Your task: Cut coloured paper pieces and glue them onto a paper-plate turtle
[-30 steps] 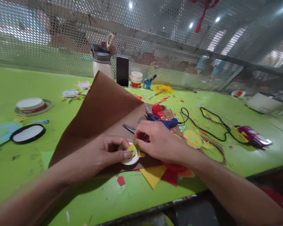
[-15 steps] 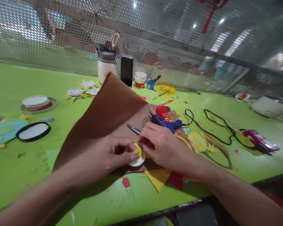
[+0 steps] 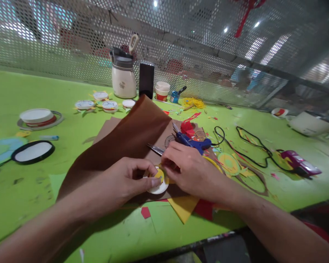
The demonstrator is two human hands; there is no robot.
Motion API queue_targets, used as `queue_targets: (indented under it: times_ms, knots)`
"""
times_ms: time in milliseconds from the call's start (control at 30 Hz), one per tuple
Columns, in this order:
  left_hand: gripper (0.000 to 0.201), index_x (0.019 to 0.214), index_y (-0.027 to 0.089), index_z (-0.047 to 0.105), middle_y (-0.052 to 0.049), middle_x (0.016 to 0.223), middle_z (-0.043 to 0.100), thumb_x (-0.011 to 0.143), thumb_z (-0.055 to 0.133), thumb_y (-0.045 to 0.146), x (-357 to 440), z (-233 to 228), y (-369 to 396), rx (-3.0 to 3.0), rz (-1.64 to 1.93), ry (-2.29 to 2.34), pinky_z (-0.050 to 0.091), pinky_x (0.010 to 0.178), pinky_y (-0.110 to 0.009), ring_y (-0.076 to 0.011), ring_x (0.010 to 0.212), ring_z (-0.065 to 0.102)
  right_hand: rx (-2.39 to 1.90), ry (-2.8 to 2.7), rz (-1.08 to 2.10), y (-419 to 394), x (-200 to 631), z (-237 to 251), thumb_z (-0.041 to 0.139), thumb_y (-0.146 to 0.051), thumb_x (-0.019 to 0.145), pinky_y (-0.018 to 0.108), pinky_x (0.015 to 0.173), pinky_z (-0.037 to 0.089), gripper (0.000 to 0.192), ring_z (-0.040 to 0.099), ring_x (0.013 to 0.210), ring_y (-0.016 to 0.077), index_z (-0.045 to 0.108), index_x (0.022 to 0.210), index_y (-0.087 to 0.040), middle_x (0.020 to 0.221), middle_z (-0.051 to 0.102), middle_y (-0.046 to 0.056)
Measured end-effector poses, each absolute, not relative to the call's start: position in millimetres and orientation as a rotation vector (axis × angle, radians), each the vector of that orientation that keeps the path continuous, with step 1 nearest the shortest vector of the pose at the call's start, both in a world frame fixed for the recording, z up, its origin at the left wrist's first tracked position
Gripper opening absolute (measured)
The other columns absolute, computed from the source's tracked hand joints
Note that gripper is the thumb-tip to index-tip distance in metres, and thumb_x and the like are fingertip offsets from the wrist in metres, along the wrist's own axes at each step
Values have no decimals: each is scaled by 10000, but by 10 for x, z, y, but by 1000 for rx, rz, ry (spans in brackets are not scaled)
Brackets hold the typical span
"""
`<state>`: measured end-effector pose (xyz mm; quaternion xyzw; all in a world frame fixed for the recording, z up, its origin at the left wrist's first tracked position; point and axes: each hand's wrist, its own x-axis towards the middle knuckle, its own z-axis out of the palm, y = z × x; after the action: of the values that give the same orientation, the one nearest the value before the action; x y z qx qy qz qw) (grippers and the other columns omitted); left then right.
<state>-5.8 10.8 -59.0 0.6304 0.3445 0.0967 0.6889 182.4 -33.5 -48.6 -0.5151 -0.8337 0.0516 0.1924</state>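
Between thumb and fingers, my left hand (image 3: 138, 175) pinches a small white disc (image 3: 158, 188) with a yellow paper piece (image 3: 159, 175) on its face. At the disc's right edge, my right hand (image 3: 181, 164) has its fingers curled closed; what they grip is hidden. Pointed metal scissor blades (image 3: 155, 149) stick out to the left from beneath the right hand. Under both hands lies brown paper (image 3: 120, 146), its left part curled up. A blue glue gun (image 3: 193, 141) rests just beyond the right hand.
Several decorated white discs (image 3: 109, 106) stand behind the paper, near a white jug (image 3: 124, 82) and a black phone (image 3: 146, 80). On the right lie a black cord (image 3: 254, 140) and a purple device (image 3: 301, 162). Yellow paper (image 3: 183, 208) lies by the front edge.
The raised brown paper flap has sunk lower, uncovering the jug's lower part and another white disc. Both hands stay at the disc, almost unmoved. The view has shifted slightly.
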Motion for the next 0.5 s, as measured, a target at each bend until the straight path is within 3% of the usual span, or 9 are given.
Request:
queue_targets:
  times_ms: [367,500]
  knots:
    - [154,756,188,615,37,658,563,778,655,335,-95,-601,130,1370,180,751,228,477,-200,-72,540,368,-1464,-2131,284,-335,1867,-319,553,-102,834,264,690,416,72,535,742,134,606,811,-145,808,603,24]
    - [142,745,184,635,26,708,611,749,687,316,-88,-584,134,1323,184,757,281,491,-178,-75,570,441,-1482,-1998,328,-287,1927,-293,545,-83,827,260,688,428,109,555,729,128,623,790,-149,776,625,14]
